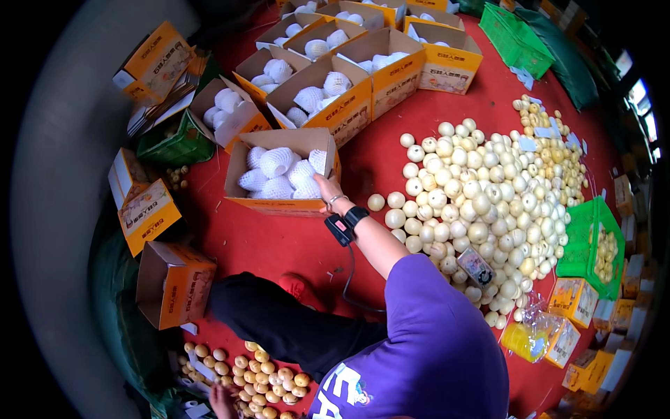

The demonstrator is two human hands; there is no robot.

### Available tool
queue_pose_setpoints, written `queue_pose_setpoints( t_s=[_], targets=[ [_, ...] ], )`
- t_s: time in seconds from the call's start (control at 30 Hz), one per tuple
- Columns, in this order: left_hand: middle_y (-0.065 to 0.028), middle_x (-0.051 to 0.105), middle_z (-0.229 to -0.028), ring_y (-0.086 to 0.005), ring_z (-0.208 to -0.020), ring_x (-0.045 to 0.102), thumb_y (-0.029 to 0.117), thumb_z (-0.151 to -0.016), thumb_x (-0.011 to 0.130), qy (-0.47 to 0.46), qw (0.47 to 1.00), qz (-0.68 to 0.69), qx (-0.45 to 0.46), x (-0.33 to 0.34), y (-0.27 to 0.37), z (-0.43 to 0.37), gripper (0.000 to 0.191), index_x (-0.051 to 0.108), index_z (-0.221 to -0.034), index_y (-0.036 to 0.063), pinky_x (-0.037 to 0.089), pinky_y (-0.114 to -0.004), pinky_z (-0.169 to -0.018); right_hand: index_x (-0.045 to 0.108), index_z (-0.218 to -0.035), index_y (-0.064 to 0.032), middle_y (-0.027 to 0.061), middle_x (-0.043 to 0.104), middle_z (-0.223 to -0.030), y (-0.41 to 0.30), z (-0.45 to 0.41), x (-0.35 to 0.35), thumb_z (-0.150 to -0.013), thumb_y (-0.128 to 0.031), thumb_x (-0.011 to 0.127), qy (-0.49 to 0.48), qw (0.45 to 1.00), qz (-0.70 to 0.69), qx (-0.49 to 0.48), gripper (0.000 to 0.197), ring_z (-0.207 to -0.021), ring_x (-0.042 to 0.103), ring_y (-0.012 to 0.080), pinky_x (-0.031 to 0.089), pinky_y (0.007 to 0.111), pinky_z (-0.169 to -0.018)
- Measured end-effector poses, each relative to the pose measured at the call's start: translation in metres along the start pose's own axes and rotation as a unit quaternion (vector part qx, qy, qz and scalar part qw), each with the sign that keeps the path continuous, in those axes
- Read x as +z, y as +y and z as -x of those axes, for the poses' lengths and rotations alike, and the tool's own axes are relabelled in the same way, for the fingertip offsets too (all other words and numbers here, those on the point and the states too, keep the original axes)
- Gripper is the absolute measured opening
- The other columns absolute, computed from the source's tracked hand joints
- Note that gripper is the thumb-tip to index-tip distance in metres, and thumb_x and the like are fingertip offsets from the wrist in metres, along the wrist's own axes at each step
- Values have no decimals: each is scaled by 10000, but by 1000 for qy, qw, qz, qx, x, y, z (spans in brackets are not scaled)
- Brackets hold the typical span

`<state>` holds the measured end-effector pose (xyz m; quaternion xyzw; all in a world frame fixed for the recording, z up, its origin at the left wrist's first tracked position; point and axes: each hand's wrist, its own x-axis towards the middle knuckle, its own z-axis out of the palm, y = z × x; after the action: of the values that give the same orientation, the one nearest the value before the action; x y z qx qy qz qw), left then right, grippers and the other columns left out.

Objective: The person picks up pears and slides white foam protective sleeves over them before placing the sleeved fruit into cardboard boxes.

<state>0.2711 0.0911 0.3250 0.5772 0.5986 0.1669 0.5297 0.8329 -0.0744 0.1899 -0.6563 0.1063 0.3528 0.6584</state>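
Note:
My right hand (328, 191) grips the right edge of an open orange cardboard box (272, 205), its fingers at the rim and side wall. Inside lie several round pieces in white foam-net sleeves (276, 162). A bracelet and a black wrist strap with a small cabled device sit on that wrist. My left hand (222, 400) is low at the bottom left, beside a spread of yellowish round fruits (261, 377) on the red floor covering. That hand is partly cut off by the frame's edge, and whether it holds anything is not visible. White paper strips (203, 368) lie near it.
A large heap of pale round fruits (471, 194) lies at the right, with a patterned phone-like object (475, 266) on it. More orange boxes (345, 118) with sleeved fruits stand beyond. Green crates (581, 241) are at the right and back; an orange box (191, 288) lies tipped at the left.

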Motion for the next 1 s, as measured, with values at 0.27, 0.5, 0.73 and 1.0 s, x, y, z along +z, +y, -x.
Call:
queue_pose_setpoints(
  t_s=[0.27,0.5,0.73,1.0],
  targets=[
    [-33,562,-818,-107,-673,554,191,-891,475,-85,987,-24,134,74,134,-76,248,507,-1079,33,433,-197,-548,244,-1313,-149,165,459,-1187,-5,4,18,-744,-430,510,29,999,26,19,688,-832,575,330,451,356,-352],
    [-16,591,-807,-94,-672,548,202,-895,467,-226,962,-45,146,147,155,-112,221,525,-1052,57,439,-200,-606,239,-1315,-133,156,399,-1247,1,-2,13,-740,-384,519,13,1000,-14,8,687,-1069,451,347,499,524,-597],
    [-42,587,-775,-135,-644,566,244,-878,494,-314,946,-50,58,209,150,-210,233,516,-1014,56,463,-244,-559,355,-1240,-95,120,385,-1231,18,-4,8,-776,-231,422,-10,999,-36,-16,489,-1093,402,329,494,567,-667],
    [-207,515,-1114,-296,-993,543,221,-583,806,-251,892,-213,311,337,83,-375,932,266,-1311,2,467,-366,-818,386,-1266,-141,93,443,-1242,71,-8,-7,-844,-473,428,-32,993,-33,-111,539,-1117,444,267,437,488,-843]
  ],
)
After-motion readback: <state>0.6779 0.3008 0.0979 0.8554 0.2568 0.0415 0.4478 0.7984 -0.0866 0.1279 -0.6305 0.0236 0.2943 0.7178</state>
